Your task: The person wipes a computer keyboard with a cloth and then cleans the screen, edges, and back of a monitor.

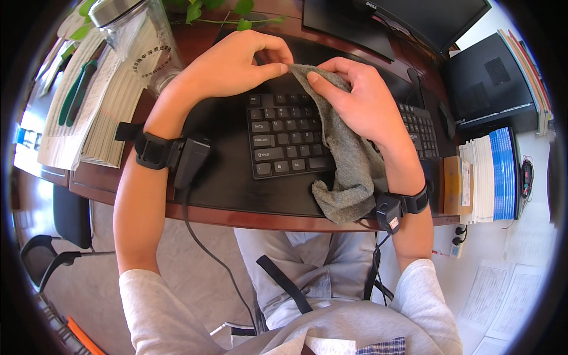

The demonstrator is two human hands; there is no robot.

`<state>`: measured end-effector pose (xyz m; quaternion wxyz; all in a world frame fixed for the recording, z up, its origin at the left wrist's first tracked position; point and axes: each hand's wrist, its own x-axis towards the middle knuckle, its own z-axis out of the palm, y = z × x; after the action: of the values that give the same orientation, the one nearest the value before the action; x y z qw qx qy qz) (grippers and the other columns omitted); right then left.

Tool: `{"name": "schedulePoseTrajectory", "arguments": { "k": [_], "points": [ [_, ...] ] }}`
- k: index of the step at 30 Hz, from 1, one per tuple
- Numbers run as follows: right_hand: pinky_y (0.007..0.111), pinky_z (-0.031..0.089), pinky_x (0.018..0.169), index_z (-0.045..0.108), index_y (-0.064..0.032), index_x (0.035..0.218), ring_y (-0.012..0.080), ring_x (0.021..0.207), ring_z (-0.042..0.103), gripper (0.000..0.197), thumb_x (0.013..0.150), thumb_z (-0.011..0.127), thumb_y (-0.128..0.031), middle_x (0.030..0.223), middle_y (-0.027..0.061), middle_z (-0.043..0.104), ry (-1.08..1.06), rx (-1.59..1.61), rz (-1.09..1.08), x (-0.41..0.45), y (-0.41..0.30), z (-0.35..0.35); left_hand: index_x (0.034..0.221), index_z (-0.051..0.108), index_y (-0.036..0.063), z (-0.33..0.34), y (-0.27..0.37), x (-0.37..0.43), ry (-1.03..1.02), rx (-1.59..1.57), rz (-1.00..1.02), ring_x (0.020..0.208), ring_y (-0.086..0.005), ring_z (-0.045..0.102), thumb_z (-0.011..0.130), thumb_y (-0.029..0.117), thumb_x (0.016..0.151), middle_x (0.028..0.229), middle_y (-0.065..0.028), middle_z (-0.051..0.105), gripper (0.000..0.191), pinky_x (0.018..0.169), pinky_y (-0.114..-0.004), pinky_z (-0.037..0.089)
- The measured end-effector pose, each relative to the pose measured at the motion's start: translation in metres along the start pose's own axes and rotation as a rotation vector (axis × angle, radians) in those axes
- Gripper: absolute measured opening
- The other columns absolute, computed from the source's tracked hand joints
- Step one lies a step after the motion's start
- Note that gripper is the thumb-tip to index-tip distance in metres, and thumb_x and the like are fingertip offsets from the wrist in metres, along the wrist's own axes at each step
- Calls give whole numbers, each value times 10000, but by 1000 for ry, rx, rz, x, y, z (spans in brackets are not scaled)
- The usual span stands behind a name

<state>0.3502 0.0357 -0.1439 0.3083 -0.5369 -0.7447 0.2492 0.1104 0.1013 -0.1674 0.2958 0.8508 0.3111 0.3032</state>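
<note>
A grey cloth (pixel 350 164) hangs across the middle of a black computer keyboard (pixel 284 137), its lower end drooping at the desk's front edge. With thumb and fingers, my left hand (pixel 242 64) pinches the cloth's upper left corner. My right hand (pixel 359 97) grips the cloth a little further right, its thumb on top. Both hands are above the keyboard's far edge. The cloth and my right hand hide the keyboard's middle keys. Each wrist wears a strapped black device with a cable.
At left, a clear glass jar (pixel 142 49) stands by stacked papers (pixel 106 111) with green-handled pliers (pixel 77 93) on them. A monitor (pixel 426 20) is at the back. A mouse (pixel 446 120), a black case (pixel 488 84) and upright booklets (pixel 501 173) are at right. Cables hang from both wrists.
</note>
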Motion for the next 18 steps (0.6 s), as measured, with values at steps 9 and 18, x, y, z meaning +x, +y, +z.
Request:
{"name": "schedulePoseTrajectory", "arguments": {
  "k": [9, 18],
  "points": [
    [336, 539, 758, 760, 11, 1026, 184, 767, 690, 338, 926, 751, -312, 839, 122, 743, -53, 55, 66, -2, -2, -9, 1002, 726, 13, 2, 3, 1, -18, -23, -43, 832, -132, 661, 718, 159, 951, 872, -40, 717, 155, 744, -294, 505],
    [327, 531, 689, 768, 8, 971, 201, 706, 680, 302, 884, 800, -280, 778, 124, 736, -7, -109, 90, -7, -9, 4, 1078, 758, 33, 12, -2, 2, -106, -91, 9, 864, -134, 671, 727, 123, 945, 946, -37, 733, 164, 750, -301, 504]
  ]
}}
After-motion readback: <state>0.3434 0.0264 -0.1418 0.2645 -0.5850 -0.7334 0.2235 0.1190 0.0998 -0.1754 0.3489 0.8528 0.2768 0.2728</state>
